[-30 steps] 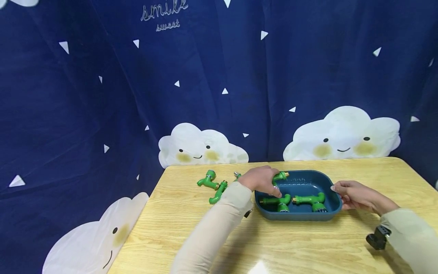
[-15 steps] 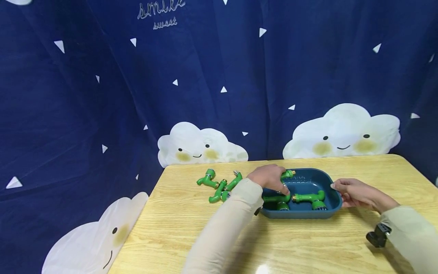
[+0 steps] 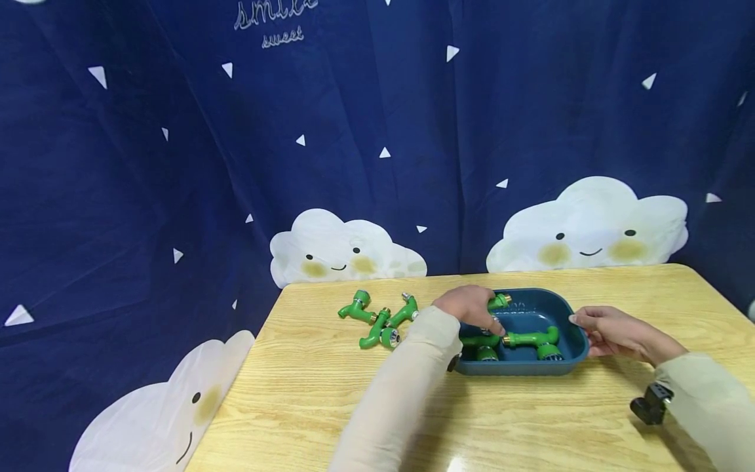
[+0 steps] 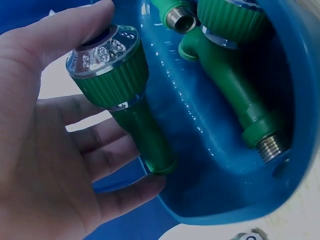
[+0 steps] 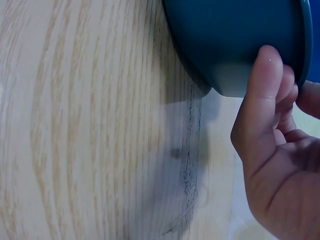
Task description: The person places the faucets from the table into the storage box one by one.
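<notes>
My left hand (image 3: 468, 307) is over the left end of a dark blue basin (image 3: 522, 369). It grips a green tap (image 4: 142, 132), thumb on the chrome top of its ribbed knob and fingers along the far side. Two more green taps lie on the basin floor: one on the right (image 3: 533, 339), the other on the left (image 3: 486, 353), partly hidden under my left hand in the head view. At the basin's right end, my right hand (image 3: 619, 334) pinches the rim between thumb and fingers. In the right wrist view the basin's outer wall (image 5: 235, 40) shows beside those fingers.
Left of the basin, three green taps lie close together on the wooden table: a back-left one (image 3: 356, 308), a front one (image 3: 380, 331) and a right one (image 3: 406, 311), partly behind the left sleeve. A blue curtain (image 3: 377, 98) with clouds hangs behind.
My left hand has moved a little to the right with the tap, farther over the basin. More of the loose taps on the table shows. My right hand stays on the rim.
</notes>
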A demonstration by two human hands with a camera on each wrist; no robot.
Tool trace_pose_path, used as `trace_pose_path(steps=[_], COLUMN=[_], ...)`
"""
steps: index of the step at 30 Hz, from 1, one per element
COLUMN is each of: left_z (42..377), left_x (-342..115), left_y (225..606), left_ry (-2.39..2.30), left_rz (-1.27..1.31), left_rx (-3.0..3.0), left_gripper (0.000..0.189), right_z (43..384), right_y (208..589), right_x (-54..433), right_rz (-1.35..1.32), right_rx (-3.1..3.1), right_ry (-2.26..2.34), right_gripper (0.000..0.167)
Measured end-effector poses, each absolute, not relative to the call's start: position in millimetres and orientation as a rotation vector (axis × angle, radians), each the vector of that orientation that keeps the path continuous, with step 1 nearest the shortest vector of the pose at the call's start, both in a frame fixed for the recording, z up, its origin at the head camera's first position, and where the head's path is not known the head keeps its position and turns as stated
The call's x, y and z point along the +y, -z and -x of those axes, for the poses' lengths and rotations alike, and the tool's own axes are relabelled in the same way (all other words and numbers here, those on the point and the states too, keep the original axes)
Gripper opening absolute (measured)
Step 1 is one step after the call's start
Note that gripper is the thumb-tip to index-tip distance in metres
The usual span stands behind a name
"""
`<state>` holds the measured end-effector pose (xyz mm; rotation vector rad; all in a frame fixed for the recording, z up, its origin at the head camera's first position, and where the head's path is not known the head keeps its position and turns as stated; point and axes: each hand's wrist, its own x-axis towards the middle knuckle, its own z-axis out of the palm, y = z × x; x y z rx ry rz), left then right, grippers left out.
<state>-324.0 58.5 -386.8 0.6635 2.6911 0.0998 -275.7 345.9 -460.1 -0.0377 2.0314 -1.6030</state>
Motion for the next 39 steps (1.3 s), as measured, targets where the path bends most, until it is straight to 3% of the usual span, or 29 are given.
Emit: trace_pose_path(steps=[17, 39], left_z=[328.9, 327.3], left_x=[53.8, 59.2], left_y=[393.4, 391.6], left_ry=[-0.117, -0.034], left_rz=[-0.566, -0.376], left_rx=[2.682, 2.655], left_gripper=[0.078, 0.058], right_z=[276.6, 274.7], right_y=[461.0, 460.3], right_x=[344.7, 346.6], right_rz=[0.012, 0.035], right_rx=[2.059, 2.044], right_ry=[1.58, 1.586], right_gripper=[0.024, 0.024])
